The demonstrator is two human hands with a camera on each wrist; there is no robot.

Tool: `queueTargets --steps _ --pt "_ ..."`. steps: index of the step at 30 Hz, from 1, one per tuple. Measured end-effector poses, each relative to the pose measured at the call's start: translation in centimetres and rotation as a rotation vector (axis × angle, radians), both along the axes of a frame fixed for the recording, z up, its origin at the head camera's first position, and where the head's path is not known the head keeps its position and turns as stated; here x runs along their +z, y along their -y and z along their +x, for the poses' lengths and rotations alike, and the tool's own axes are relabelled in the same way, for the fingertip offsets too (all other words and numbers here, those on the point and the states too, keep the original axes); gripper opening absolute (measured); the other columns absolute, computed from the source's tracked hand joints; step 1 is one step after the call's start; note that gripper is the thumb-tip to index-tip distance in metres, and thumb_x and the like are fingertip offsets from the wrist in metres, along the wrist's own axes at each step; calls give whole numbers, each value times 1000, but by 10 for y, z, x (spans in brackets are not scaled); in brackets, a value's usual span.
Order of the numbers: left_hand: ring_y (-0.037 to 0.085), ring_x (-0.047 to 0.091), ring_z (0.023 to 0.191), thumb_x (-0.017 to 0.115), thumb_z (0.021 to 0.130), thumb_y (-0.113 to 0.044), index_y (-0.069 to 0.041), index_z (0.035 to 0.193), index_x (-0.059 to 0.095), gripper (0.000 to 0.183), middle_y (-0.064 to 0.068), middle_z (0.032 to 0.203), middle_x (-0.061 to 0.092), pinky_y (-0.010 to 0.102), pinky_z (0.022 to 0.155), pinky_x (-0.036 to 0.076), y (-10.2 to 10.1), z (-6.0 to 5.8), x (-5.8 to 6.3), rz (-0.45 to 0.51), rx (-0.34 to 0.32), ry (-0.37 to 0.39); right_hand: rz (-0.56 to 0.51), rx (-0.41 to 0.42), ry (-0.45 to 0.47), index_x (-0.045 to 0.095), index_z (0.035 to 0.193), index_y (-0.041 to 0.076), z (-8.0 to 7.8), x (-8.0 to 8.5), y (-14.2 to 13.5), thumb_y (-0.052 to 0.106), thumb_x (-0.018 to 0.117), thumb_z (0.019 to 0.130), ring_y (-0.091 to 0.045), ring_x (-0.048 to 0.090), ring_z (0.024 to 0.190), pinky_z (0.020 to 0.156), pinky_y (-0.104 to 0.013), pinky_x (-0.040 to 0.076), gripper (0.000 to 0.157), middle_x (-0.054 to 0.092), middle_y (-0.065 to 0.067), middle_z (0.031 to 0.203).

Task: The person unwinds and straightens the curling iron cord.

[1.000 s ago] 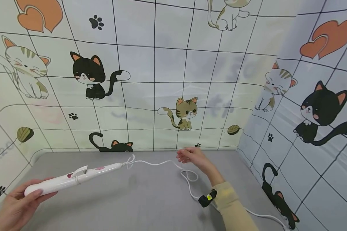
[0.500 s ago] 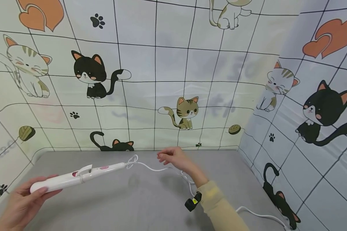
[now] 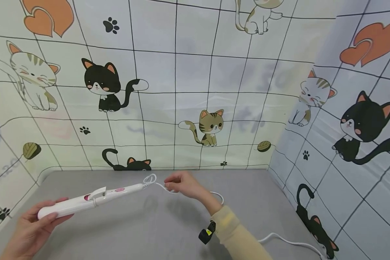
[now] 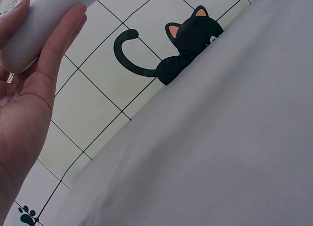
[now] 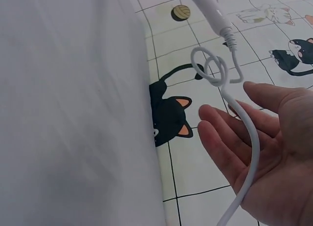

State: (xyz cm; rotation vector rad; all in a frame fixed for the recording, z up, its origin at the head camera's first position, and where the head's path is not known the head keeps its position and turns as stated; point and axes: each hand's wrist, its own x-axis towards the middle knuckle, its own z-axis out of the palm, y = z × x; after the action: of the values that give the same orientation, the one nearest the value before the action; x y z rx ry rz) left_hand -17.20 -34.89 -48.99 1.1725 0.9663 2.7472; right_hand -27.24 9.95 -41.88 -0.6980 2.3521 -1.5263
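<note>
A white curling iron [image 3: 74, 204] with pink marks and a raised clip lever is held above the grey surface by its thick rounded end. My left hand [image 3: 35, 225] grips that end, thumb on the near side and fingers behind; the left wrist view shows the hand round the smooth white end [image 4: 34, 35]. From the slim end runs a white cord [image 5: 252, 133], loosely looped close to the iron. My right hand [image 3: 186, 186] is just right of the loop. In the right wrist view, the cord passes across its palm, with thumb and fingers [image 5: 220, 147] apart.
Grey cloth [image 3: 143, 231] covers the table. Cat-print curtains [image 3: 169, 72] stand behind and at the sides. The cord's far part [image 3: 292, 242] runs off at the lower right. A black wrist camera [image 3: 207, 233] sits at the right sleeve.
My right hand has moved left along the cord and slightly down, toward the curling iron's cord end. My left hand, still gripping the iron, has shifted slightly right in view.
</note>
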Motion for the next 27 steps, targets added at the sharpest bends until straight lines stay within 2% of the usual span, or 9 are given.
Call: queueTargets --steps 4,7,10,13,16,19,23,27 --pt "37 55 133 22 96 32 16 133 55 53 31 141 56 57 103 50 -3 1 1 -36 38 31 -90 105 169 62 130 -9 -1 -4 1 10 61 103 -27 75 92 76 -35 66 33 74 -23 107" --pt "35 56 132 23 96 32 15 132 57 53 28 141 57 56 102 51 -5 1 3 -53 56 56 -153 200 312 53 140 -10 -1 -6 -2 8 55 105 -25 75 92 76 -33 66 40 73 -23 113" --pt "35 56 131 22 95 32 15 132 57 53 28 141 57 56 102 52 -6 2 4 -55 63 60 -156 256 363 52 142 -8 -2 -8 -5 9 55 105 -17 70 81 66 -26 60 41 74 -20 112" --pt "35 56 132 24 95 32 14 132 57 53 28 141 57 56 102 52 -5 3 3 -55 73 47 -133 233 329 59 136 -5 -3 -10 -8 8 60 103 -11 58 64 52 -21 45 36 76 -15 103" --pt "36 55 133 24 95 33 15 133 56 53 30 141 56 57 103 50 -3 4 2 -41 68 32 -91 164 262 67 126 -3 -3 -11 -10 9 66 99 -9 44 56 47 -21 31 30 76 -8 91" --pt "37 54 134 24 95 33 17 133 55 52 32 141 55 59 103 49 -1 4 1 -13 62 25 -24 91 165 72 119 -3 -2 -9 -13 13 73 95 -8 49 61 53 -20 37 29 74 -2 85" --pt "39 52 135 23 95 33 19 133 53 51 34 140 54 61 104 47 1 4 0 33 56 14 39 25 54 76 112 -2 0 -7 -19 17 77 93 -10 64 82 75 -25 54 27 74 2 88" --pt "41 51 136 22 95 33 21 134 51 50 37 141 52 62 105 46 4 6 0 64 49 2 44 -23 -25 79 106 2 -3 -8 -29 19 75 94 -10 64 83 76 -28 57 21 74 1 90"
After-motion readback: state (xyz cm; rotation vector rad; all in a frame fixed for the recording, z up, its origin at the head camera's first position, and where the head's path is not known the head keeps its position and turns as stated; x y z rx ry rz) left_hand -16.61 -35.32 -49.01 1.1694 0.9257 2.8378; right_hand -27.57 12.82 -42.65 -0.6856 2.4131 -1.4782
